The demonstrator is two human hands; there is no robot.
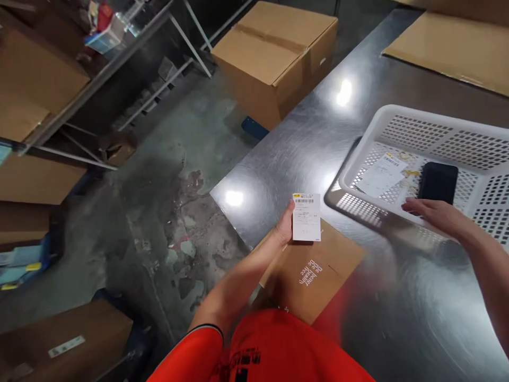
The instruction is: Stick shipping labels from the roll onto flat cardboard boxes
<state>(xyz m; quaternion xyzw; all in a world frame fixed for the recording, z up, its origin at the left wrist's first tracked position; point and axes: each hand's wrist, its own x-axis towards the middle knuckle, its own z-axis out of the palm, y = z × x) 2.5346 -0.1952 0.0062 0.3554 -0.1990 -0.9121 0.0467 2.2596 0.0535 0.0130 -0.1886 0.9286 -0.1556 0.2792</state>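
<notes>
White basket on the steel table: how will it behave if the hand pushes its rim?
The basket looks like thin perforated plastic holding only a paper slip and a dark device, so probably light. On the polished table it would likely slide easily. Its near rim by the right hand may flex slightly.

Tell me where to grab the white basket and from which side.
Grip the basket by its solid near rim, coming from the front beside the right hand. The rim is a smooth, thick lip; the perforated walls give poorer purchase, and papers and a black device fill the inside.
</notes>
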